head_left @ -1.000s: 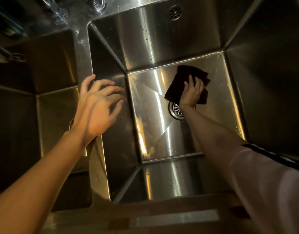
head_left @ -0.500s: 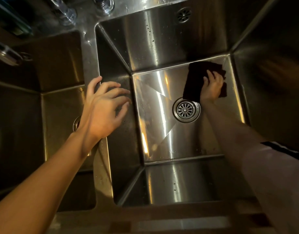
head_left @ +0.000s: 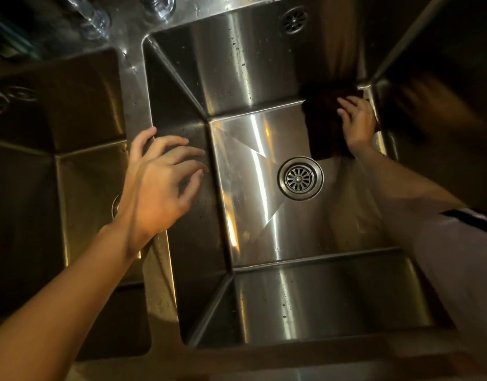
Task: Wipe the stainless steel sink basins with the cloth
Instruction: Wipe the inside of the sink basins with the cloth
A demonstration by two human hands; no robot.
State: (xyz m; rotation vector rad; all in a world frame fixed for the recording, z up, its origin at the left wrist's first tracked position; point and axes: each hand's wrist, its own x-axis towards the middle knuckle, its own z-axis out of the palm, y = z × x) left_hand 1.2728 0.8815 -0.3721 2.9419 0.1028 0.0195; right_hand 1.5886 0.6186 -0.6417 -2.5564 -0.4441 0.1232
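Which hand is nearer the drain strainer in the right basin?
Right. The right hand presses the cloth just beyond the drain strainer; the left hand hovers over the divider, farther away.

Dim, warm light — clear glasses (head_left: 157,5) stand on the wet steel ledge (head_left: 126,28).

The left arm (head_left: 72,292) is bare; the right arm wears a pale sleeve (head_left: 462,259) edged with a dark stripe

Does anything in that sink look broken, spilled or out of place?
Nothing stands out. The right hand presses the dark cloth into the basin's far right corner; the drain strainer sits seated and uncovered. Only small droplets speckle the back wall.
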